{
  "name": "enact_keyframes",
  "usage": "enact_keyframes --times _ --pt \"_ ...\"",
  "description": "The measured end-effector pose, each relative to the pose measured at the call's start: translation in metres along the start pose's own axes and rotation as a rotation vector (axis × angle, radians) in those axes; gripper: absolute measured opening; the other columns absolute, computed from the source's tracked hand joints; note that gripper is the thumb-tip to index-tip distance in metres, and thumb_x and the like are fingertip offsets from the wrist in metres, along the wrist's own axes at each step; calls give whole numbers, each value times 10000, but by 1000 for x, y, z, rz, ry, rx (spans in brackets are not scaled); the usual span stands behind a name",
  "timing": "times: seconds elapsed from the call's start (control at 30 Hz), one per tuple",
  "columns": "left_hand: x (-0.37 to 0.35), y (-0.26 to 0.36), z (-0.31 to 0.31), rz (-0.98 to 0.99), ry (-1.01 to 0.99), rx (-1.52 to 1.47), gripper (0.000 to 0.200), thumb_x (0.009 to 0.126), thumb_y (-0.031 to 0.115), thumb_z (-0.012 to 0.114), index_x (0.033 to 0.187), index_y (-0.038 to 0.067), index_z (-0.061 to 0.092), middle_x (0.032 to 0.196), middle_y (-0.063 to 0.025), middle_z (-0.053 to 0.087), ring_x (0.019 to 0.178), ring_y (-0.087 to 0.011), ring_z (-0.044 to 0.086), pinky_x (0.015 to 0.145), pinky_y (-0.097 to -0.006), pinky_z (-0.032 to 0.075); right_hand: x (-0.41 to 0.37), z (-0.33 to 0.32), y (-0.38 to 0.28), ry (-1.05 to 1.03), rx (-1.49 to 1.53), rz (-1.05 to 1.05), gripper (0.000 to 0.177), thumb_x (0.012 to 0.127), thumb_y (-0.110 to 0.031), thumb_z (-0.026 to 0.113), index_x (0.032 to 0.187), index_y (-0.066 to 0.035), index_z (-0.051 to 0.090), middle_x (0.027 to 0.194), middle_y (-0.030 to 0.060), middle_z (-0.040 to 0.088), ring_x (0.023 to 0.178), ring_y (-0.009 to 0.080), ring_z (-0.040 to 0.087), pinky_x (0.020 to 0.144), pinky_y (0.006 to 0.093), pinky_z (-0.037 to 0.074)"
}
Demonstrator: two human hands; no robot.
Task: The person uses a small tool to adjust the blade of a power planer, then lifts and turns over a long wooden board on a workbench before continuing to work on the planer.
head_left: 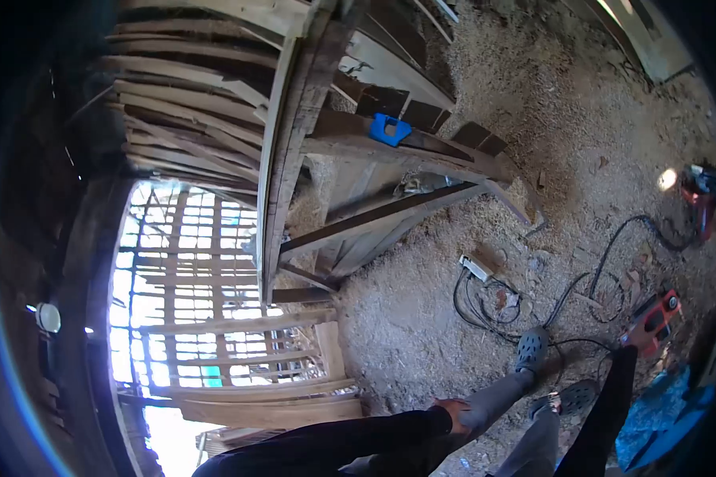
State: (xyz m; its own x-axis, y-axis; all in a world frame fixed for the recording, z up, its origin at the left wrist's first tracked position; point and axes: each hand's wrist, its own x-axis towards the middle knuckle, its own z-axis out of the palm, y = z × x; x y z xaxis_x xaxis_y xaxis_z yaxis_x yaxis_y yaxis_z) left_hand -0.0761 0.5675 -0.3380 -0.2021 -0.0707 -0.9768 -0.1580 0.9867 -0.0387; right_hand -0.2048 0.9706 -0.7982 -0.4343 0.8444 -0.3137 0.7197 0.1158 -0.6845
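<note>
My right hand [638,342], at the end of a black sleeve, is at a red electric planer [652,324] low on the ground at the right. The fingers appear closed around its handle, though they are small and partly hidden. My left hand [453,414] lies on my bent grey-trousered leg near the knee, with nothing visible in it. A black cord [585,342] runs over the ground close to the planer. Between the hands are my feet in grey clogs [532,350].
A white power strip [476,268] lies among looped cables. Another red power tool [700,199] is at the far right, and blue sheeting [660,413] below the planer. A wooden bench frame [414,155] bears a blue-handled saw [390,129]. Shavings cover the ground [422,318]; stacked boards [191,103] stand upper left.
</note>
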Motion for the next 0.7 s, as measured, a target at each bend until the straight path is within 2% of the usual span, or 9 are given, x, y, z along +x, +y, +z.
enact_keyframes --times 0.17,0.2,0.23,0.3,0.33,0.4,0.43,0.57,0.7 --pt "-7 -21 29 171 61 -177 809 659 529 714 1332 138 494 1409 -172 419 1316 -318 388 1073 -413 346 -29 -117 -41 -207 188 -29 661 752 -262 741 1254 82 486 1227 181 562 1053 272 559 936 381 426" --pt "-14 -20 43 244 92 -276 834 676 512 714 1374 146 443 1446 -197 360 1332 -346 358 1075 -421 339 -57 -165 -103 11 -39 -435 563 771 -243 724 1201 63 527 1186 157 573 1031 239 552 923 351 418" --pt "-36 -16 53 224 183 -288 868 692 508 711 1414 165 372 1477 -216 276 1339 -379 331 1081 -426 328 -93 -200 -143 -318 336 15 573 800 -68 673 1320 -32 435 1152 113 553 950 224 549 854 380 474" --pt "-86 -8 59 167 276 -137 936 716 513 706 1471 201 249 1519 -242 135 1348 -436 286 1091 -437 307 -134 -239 -172 -283 381 -154 536 843 -85 677 1322 -77 439 1133 71 543 902 176 540 694 317 488" --pt "-112 -5 60 131 276 33 966 724 523 703 1489 218 197 1529 -249 77 1348 -461 267 1095 -443 298 -182 -313 -312 -534 398 175 519 853 -125 687 1304 -45 445 1135 59 541 963 169 516 812 327 454" --pt "-139 -19 74 180 245 9 927 730 553 687 1474 204 258 1524 -260 112 1369 -445 237 1098 -437 296 -167 -305 -240 -566 228 130 501 841 -290 724 1176 -14 475 933 63 603 677 121 568 557 271 464" --pt "-138 -31 91 179 226 -177 822 766 547 653 1431 184 335 1476 -247 235 1340 -411 306 1076 -432 326 -197 -347 -329 -755 284 220 458 830 -293 735 1118 -31 494 775 31 594 476 83 504 395 250 383" --pt "-107 -85 110 443 25 -981 554 870 528 550 1245 120 535 1228 -151 570 1173 -284 527 995 -395 412 -288 -413 -439 -1026 230 -25 300 796 -91 729 1039 -46 559 750 29 598 535 116 568 432 266 435" --pt "-143 -101 67 -9 765 -1200 276 940 317 569 1110 99 566 1029 -29 605 954 -151 572 843 -343 470 -331 -440 -532 -1266 29 -338 302 802 -168 722 1021 -1 599 807 49 631 696 128 592 628 307 480"
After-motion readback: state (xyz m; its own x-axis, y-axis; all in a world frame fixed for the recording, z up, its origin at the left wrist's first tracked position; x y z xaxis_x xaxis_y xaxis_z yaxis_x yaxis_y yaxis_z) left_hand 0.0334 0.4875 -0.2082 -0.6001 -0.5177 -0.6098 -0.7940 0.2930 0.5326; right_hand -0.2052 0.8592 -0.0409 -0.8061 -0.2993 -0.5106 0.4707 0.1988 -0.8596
